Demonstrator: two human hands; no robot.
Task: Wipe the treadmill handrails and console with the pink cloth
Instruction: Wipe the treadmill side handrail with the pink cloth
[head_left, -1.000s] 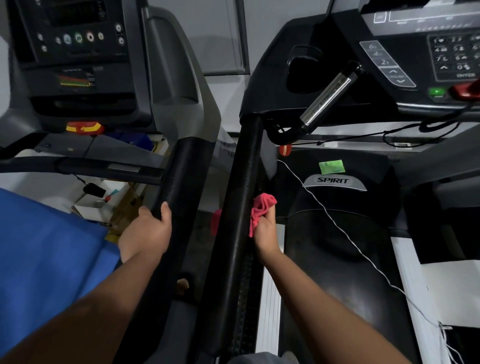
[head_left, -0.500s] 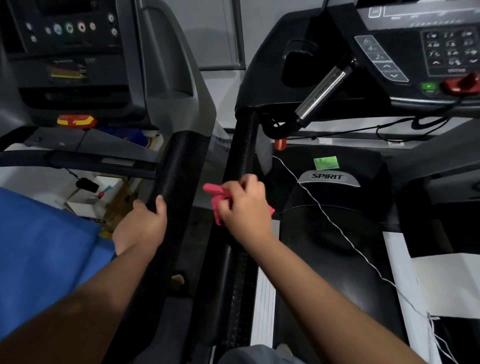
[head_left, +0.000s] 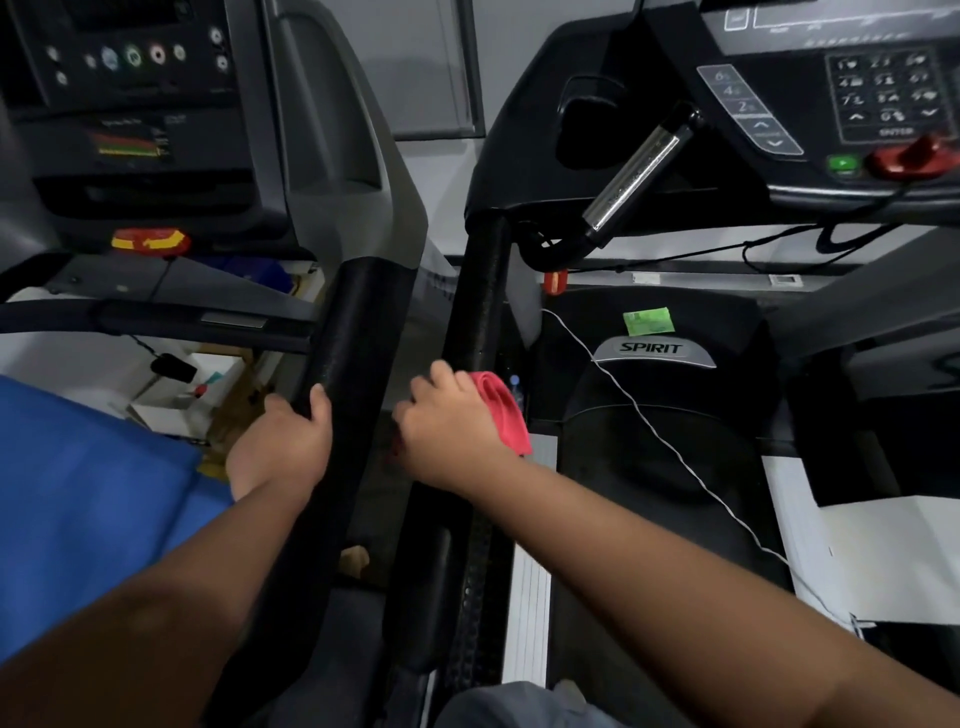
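The pink cloth (head_left: 501, 415) wraps the left handrail (head_left: 475, 322), gripped by the right hand (head_left: 449, 431). Handrail wiping looks underway; the console (head_left: 852, 93) at one o'clock awaits. At nine o'clock, the left hand (head_left: 283, 447) grips the neighbouring treadmill's rail (head_left: 353, 332).

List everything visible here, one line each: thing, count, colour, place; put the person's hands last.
padded treadmill handrails: two, black, side by side at centre.
folded pink cloth: one, pink, on the right-hand rail under the right hand.
treadmill consoles: two, black; one upper right, one upper left.
metal pulse grip bar: one, silver, below the right console.
red safety key: one, red, on the right console.
green sticker: one, green, above the SPIRIT badge.
thin cord: one, white, across the motor cover.
blue sheet: one, blue, lower left.
left hand: fingers curled round the left-hand rail.
right hand: holding the cloth against the rail.
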